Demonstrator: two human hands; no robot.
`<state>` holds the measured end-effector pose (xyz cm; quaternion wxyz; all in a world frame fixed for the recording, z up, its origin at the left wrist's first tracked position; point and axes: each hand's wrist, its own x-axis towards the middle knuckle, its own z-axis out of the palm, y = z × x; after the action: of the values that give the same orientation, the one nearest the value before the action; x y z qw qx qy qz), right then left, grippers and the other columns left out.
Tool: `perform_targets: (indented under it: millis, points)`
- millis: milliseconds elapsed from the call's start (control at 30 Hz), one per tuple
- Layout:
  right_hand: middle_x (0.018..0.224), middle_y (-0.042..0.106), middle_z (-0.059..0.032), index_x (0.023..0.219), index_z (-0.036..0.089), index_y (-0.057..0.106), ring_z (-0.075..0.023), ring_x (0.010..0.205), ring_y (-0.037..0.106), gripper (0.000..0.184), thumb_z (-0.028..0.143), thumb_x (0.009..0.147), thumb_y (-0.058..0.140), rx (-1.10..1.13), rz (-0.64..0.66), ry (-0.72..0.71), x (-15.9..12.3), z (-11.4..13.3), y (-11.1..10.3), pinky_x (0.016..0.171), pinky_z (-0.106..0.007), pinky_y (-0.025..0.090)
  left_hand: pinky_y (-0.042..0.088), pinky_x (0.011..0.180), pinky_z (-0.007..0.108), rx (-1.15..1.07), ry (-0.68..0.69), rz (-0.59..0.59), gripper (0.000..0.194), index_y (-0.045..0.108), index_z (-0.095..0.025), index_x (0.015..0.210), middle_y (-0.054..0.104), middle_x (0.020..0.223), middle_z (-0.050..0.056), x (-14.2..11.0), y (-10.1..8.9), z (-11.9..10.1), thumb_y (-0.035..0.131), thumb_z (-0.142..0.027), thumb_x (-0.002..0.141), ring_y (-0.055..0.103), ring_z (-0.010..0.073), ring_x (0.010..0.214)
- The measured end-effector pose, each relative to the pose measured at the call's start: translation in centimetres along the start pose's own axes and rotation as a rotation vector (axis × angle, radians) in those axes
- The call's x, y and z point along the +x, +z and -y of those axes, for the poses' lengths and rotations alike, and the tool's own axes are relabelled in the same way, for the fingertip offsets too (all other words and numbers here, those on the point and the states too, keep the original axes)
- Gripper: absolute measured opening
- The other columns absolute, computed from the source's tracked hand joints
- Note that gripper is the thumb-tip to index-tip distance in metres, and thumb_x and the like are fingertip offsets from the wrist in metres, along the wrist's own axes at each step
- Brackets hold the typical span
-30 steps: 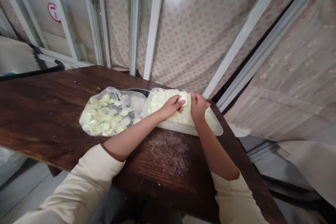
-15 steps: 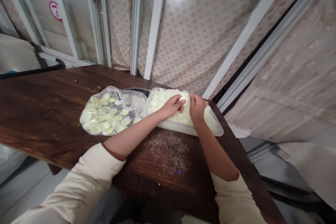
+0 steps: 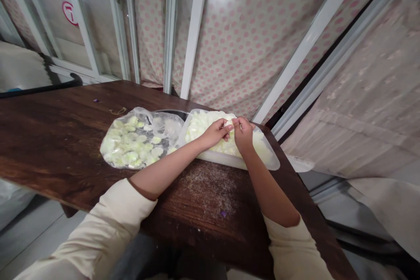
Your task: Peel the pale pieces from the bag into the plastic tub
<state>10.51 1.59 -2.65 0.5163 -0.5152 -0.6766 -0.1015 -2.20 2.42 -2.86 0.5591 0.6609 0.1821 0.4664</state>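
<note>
My left hand [image 3: 215, 134] is closed on a small pale petal-like piece [image 3: 229, 123], pinched between thumb and fingers. My right hand [image 3: 243, 134] has its fingers pinched together, the tips meeting that piece; whatever lies between them is too small to make out. Both hands are over a translucent white plastic tray [image 3: 226, 160] heaped with pale yellow-white petal-like pieces [image 3: 198, 123]. To the left of the tray lies a clear plastic bag [image 3: 105, 149] holding flat, round, pale green-yellow pieces [image 3: 131, 157].
The dark wooden table [image 3: 59, 127] carries white specks [image 3: 210, 188] and a purple scrap [image 3: 223, 213] in front of the tray. A dark round-rimmed object [image 3: 173, 113] shows behind the bag. Framed glass with dotted curtains [image 3: 249, 52] stands close behind the table.
My right hand has moved left, so its pinched fingertips now meet the piece in my left hand. The left hand, tray and bag stay about where they were.
</note>
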Motion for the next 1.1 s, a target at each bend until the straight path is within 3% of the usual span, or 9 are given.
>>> perform_targets:
  millis: [200,267,333,433,667,767,867,967,1100]
  points:
    - [0.057,0.044,0.0031,0.061,0.018,0.043,-0.0116,0.06,0.041,0.034,0.043,0.084,0.035,0.009,-0.084,0.24,0.2,-1.2,0.0,0.069,-0.028,0.031,0.039,0.056,0.02,-0.005,0.006,0.007,0.016,0.041,-0.015,0.075,0.047,0.055,-0.004,-0.1,-0.1,0.0,0.047,-0.028,0.082,0.046,0.0048,0.05]
    - [0.067,0.05,0.0007,0.07,0.019,0.048,-0.0134,0.069,0.045,0.034,0.042,0.086,0.029,0.081,-0.08,0.187,0.2,-1.2,0.0,0.072,-0.028,0.033,0.039,0.055,0.02,-0.006,0.004,-0.005,0.017,0.041,-0.015,0.075,0.047,0.055,-0.004,-0.1,-0.1,0.0,0.047,-0.029,0.082,0.046,0.0051,0.05]
    - [0.071,0.051,-0.0001,0.072,0.019,0.048,-0.0138,0.074,0.046,0.033,0.042,0.086,0.029,0.172,0.013,0.084,0.1,-0.8,0.1,0.073,-0.028,0.034,0.039,0.055,0.02,-0.011,0.004,-0.013,0.018,0.041,-0.015,0.076,0.047,0.054,-0.004,-0.1,-0.1,0.1,0.048,-0.03,0.082,0.046,0.0055,0.05]
    - [0.062,0.045,0.0024,0.064,0.02,0.042,-0.012,0.065,0.044,0.031,0.043,0.084,0.035,0.268,0.148,0.03,0.0,-0.1,0.1,0.068,-0.026,0.035,0.039,0.054,0.02,-0.006,0.003,-0.005,0.019,0.041,-0.015,0.076,0.045,0.054,-0.005,0.0,0.0,0.1,0.049,-0.031,0.081,0.046,0.0054,0.05]
    - [0.051,0.037,0.0041,0.053,0.019,0.035,-0.0106,0.056,0.037,0.039,0.044,0.083,0.037,0.124,0.037,0.166,0.0,-0.3,0.3,0.066,-0.027,0.032,0.04,0.055,0.02,0.053,-0.034,0.01,0.019,0.041,-0.014,0.075,0.046,0.055,-0.005,-0.2,0.0,-0.2,0.05,-0.03,0.08,0.047,0.005,0.051]
    - [0.064,0.05,0.0011,0.066,0.019,0.048,-0.0136,0.069,0.045,0.035,0.042,0.085,0.03,0.063,-0.046,0.23,0.0,-0.8,0.2,0.079,-0.032,0.031,0.04,0.056,0.021,0.041,-0.015,0.005,0.018,0.041,-0.015,0.075,0.047,0.054,-0.004,-0.2,0.0,-0.2,0.048,-0.03,0.081,0.046,0.0054,0.05]
    - [0.084,0.056,-0.0026,0.081,0.02,0.052,-0.0166,0.086,0.046,0.038,0.042,0.088,0.022,0.109,-0.029,0.131,-0.1,-0.7,0.2,0.086,-0.035,0.028,0.039,0.055,0.02,0.022,0.0,-0.006,0.018,0.041,-0.015,0.075,0.047,0.053,-0.005,-0.1,-0.1,0.0,0.048,-0.03,0.081,0.046,0.0053,0.05]
    - [0.074,0.051,-0.0006,0.075,0.02,0.049,-0.0148,0.077,0.045,0.034,0.046,0.085,0.03,0.244,0.102,0.064,-0.1,-0.2,0.1,0.077,-0.031,0.034,0.039,0.054,0.02,0.007,0.009,-0.01,0.019,0.041,-0.015,0.075,0.046,0.054,-0.004,0.0,-0.1,0.2,0.049,-0.031,0.081,0.046,0.0052,0.05]
    - [0.062,0.042,0.003,0.065,0.02,0.042,-0.0116,0.063,0.041,0.03,0.046,0.081,0.04,0.379,0.176,0.129,0.0,0.0,0.0,0.064,-0.026,0.036,0.039,0.054,0.02,0.02,0.011,0.02,0.019,0.042,-0.014,0.075,0.046,0.055,-0.005,-0.1,0.0,0.1,0.051,-0.03,0.08,0.046,0.0049,0.051]
